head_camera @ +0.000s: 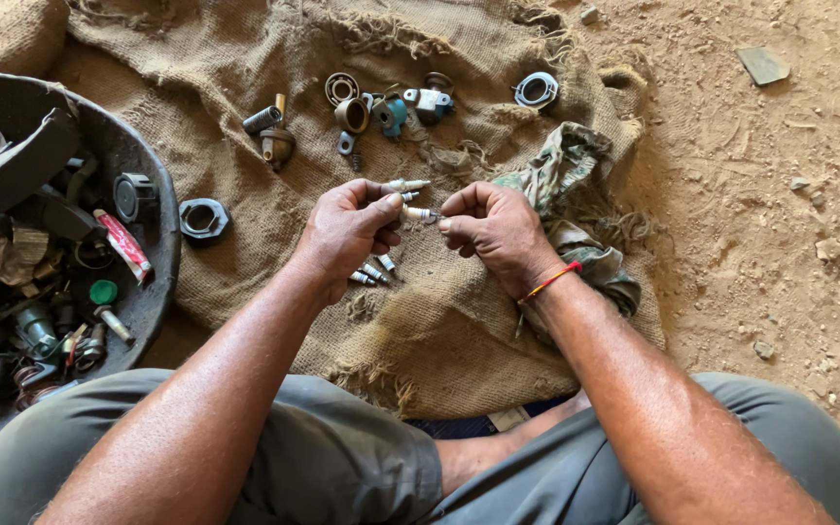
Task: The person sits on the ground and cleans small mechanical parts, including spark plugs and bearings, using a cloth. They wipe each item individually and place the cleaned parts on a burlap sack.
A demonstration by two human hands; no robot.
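Both forearms reach forward from the knees and meet over the burlap sack [274, 243]. The left hand [347, 233] is curled into a loose fist around a bunch of spark plugs [405, 190]: two or three white tips stick out on the far side by the thumb, three metal ends on the near side below the palm, so an exact count cannot be told. The right hand [493, 228], with a red thread [551, 280] at its wrist, pinches one spark plug [422, 213] between thumb and forefinger, just beside the left thumb. One camouflage rag [576, 194] lies right of the hands, one black basin [143, 292] of parts at left.
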